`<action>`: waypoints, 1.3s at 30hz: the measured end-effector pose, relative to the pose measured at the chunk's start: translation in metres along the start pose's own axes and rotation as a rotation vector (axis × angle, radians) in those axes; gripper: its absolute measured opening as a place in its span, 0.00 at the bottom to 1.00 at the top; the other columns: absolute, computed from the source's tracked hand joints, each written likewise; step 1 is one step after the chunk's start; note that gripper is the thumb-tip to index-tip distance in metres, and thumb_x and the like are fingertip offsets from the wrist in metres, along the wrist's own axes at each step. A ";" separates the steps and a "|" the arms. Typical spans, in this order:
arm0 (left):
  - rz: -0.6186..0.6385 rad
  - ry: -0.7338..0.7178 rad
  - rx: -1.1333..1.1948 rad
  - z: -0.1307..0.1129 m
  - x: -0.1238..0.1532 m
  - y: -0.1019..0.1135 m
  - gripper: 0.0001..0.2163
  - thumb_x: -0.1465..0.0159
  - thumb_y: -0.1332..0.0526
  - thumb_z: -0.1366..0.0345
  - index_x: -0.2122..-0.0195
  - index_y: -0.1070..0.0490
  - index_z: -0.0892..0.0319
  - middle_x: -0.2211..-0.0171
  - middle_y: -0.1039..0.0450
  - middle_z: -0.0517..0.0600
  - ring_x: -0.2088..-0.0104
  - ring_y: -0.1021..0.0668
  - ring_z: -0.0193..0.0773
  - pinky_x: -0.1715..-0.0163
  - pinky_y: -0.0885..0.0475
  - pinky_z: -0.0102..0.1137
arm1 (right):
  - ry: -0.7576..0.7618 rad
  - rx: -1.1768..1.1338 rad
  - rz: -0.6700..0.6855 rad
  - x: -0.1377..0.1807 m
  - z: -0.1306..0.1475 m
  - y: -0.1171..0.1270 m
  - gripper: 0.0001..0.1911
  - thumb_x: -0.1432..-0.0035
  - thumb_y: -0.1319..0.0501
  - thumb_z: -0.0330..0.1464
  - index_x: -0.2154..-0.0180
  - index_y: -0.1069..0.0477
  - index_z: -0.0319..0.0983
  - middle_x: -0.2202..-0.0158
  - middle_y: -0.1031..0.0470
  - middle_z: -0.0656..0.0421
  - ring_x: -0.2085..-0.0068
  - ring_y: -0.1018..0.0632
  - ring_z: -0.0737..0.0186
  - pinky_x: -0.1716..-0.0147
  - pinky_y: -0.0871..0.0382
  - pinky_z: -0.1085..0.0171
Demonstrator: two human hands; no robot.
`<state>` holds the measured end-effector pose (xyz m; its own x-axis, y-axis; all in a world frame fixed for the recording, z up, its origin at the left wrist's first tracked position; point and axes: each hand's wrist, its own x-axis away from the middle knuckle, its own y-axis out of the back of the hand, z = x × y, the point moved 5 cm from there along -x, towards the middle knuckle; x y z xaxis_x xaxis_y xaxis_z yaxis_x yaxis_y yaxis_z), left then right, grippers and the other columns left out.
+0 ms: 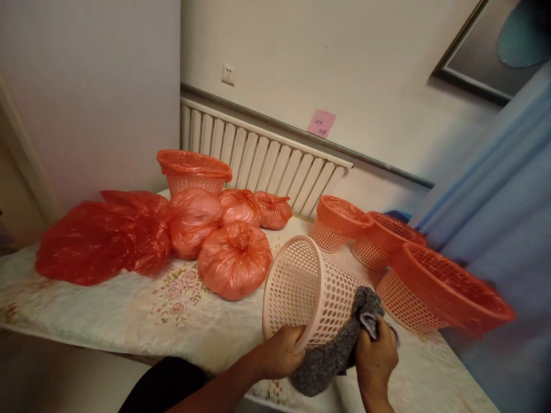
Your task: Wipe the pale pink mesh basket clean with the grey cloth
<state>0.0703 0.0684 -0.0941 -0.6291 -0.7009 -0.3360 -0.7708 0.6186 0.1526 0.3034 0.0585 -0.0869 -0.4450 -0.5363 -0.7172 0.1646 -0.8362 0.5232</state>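
Well to the left of the grip, I saw glossy red plastic bags [103, 238] lying on a pale flower-printed table cover [224, 321]. The left hand [284, 350] was closed on the rim of a pale pink, round plastic basket with many holes [336, 292], which was tilted with its mouth to the left. Just right of this grip, the right hand [379, 350] was clenched on a dark grey, fuzzy cloth [325, 361], and the cloth lay against the basket's wall. To wipe well, I judged, the rim needed a firm but gentle hold, with the cloth pressed flat so that it would not catch in the holes, and the basket turned little by little. Farther right stood baskets lined with red plastic [413, 304], so the elbow needed care.
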 end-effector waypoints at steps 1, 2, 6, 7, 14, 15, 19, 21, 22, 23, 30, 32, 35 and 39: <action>-0.013 0.005 -0.009 0.002 0.000 0.001 0.23 0.48 0.48 0.80 0.55 0.25 0.58 0.58 0.22 0.45 0.59 0.23 0.39 0.56 0.30 0.29 | 0.012 -0.021 0.011 0.009 0.008 0.000 0.20 0.49 0.48 0.35 0.55 0.31 0.36 0.63 0.30 0.49 0.60 0.30 0.47 0.61 0.37 0.55; -0.027 0.011 -0.021 0.005 0.000 0.002 0.23 0.49 0.48 0.80 0.55 0.26 0.59 0.59 0.22 0.45 0.61 0.24 0.38 0.58 0.31 0.29 | 0.030 -0.051 0.025 0.017 0.017 0.000 0.19 0.49 0.48 0.35 0.55 0.31 0.36 0.63 0.30 0.49 0.60 0.30 0.47 0.60 0.37 0.55; -0.064 0.047 -0.069 0.012 0.001 0.005 0.18 0.48 0.47 0.79 0.59 0.26 0.61 0.67 0.25 0.45 0.68 0.27 0.35 0.65 0.31 0.27 | 0.144 -0.206 0.075 0.038 0.063 0.006 0.17 0.46 0.48 0.33 0.55 0.33 0.37 0.62 0.30 0.50 0.59 0.29 0.50 0.58 0.36 0.56; -0.064 0.049 -0.063 0.012 0.001 0.005 0.17 0.48 0.47 0.79 0.61 0.26 0.61 0.69 0.26 0.45 0.69 0.28 0.34 0.66 0.32 0.26 | 0.187 -0.239 0.077 0.039 0.076 0.008 0.16 0.46 0.47 0.32 0.55 0.33 0.37 0.62 0.30 0.51 0.59 0.29 0.51 0.58 0.36 0.56; -0.106 0.072 0.036 0.013 0.001 0.012 0.12 0.42 0.47 0.75 0.61 0.26 0.63 0.68 0.25 0.47 0.66 0.25 0.37 0.63 0.29 0.29 | 0.447 -0.236 0.105 -0.001 0.134 0.005 0.17 0.46 0.48 0.29 0.54 0.32 0.39 0.66 0.32 0.55 0.64 0.30 0.56 0.62 0.36 0.60; -0.110 0.069 0.042 0.011 0.001 0.013 0.12 0.40 0.47 0.74 0.59 0.26 0.63 0.66 0.24 0.48 0.64 0.24 0.38 0.60 0.29 0.30 | 0.439 -0.209 0.108 -0.010 0.133 0.001 0.17 0.46 0.48 0.29 0.54 0.31 0.39 0.66 0.33 0.56 0.65 0.31 0.56 0.63 0.36 0.60; -0.085 0.048 0.044 0.004 0.000 0.014 0.13 0.38 0.46 0.71 0.55 0.26 0.62 0.62 0.23 0.49 0.60 0.23 0.40 0.59 0.29 0.30 | 0.352 -0.101 0.125 -0.040 0.101 -0.012 0.19 0.47 0.49 0.31 0.54 0.30 0.36 0.65 0.32 0.53 0.62 0.32 0.54 0.62 0.37 0.59; -0.066 0.025 0.013 0.000 0.001 0.013 0.14 0.38 0.47 0.72 0.55 0.26 0.62 0.60 0.22 0.49 0.59 0.23 0.40 0.57 0.29 0.31 | 0.296 -0.052 0.128 -0.049 0.075 -0.015 0.19 0.47 0.50 0.32 0.55 0.30 0.35 0.64 0.32 0.52 0.61 0.32 0.53 0.62 0.38 0.59; -0.056 0.017 -0.004 0.000 0.002 0.012 0.14 0.39 0.47 0.74 0.55 0.26 0.62 0.59 0.22 0.49 0.58 0.23 0.40 0.56 0.29 0.31 | 0.262 -0.026 0.126 -0.051 0.062 -0.015 0.19 0.48 0.50 0.33 0.56 0.29 0.35 0.64 0.32 0.52 0.62 0.32 0.53 0.63 0.39 0.60; -0.046 0.012 -0.022 0.000 0.002 0.011 0.15 0.40 0.47 0.75 0.55 0.26 0.61 0.59 0.22 0.48 0.58 0.23 0.39 0.56 0.30 0.31 | 0.226 -0.003 0.119 -0.053 0.049 -0.014 0.19 0.48 0.50 0.33 0.57 0.29 0.35 0.66 0.32 0.52 0.63 0.32 0.53 0.63 0.40 0.60; 0.029 -0.078 -0.102 0.004 0.007 0.001 0.16 0.40 0.48 0.75 0.55 0.26 0.59 0.59 0.22 0.47 0.59 0.22 0.39 0.57 0.30 0.29 | 0.074 0.051 0.039 -0.040 0.002 0.007 0.20 0.50 0.49 0.35 0.58 0.29 0.36 0.67 0.32 0.54 0.63 0.32 0.52 0.63 0.41 0.60; 0.048 -0.105 -0.110 0.003 0.008 -0.001 0.16 0.39 0.48 0.74 0.54 0.26 0.58 0.58 0.22 0.48 0.58 0.22 0.39 0.56 0.30 0.29 | 0.046 0.036 0.021 -0.029 0.001 0.013 0.20 0.50 0.49 0.35 0.58 0.29 0.36 0.66 0.32 0.53 0.62 0.31 0.52 0.63 0.40 0.60; 0.036 -0.097 -0.090 0.002 0.008 0.000 0.16 0.38 0.49 0.74 0.53 0.27 0.59 0.58 0.22 0.48 0.58 0.23 0.39 0.56 0.30 0.29 | 0.036 0.005 0.056 -0.001 0.004 0.015 0.19 0.50 0.48 0.36 0.57 0.30 0.36 0.65 0.32 0.53 0.61 0.31 0.51 0.63 0.39 0.59; -0.014 -0.050 -0.079 0.006 0.008 0.003 0.15 0.38 0.49 0.73 0.54 0.27 0.61 0.61 0.23 0.47 0.61 0.24 0.38 0.59 0.30 0.28 | 0.076 -0.128 0.133 0.046 0.021 0.012 0.18 0.47 0.46 0.36 0.55 0.32 0.37 0.63 0.30 0.53 0.60 0.29 0.52 0.60 0.37 0.58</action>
<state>0.0636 0.0663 -0.1018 -0.6139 -0.6897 -0.3840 -0.7863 0.5774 0.2199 0.2663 0.0265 -0.1037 -0.3447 -0.6462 -0.6808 0.3307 -0.7624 0.5562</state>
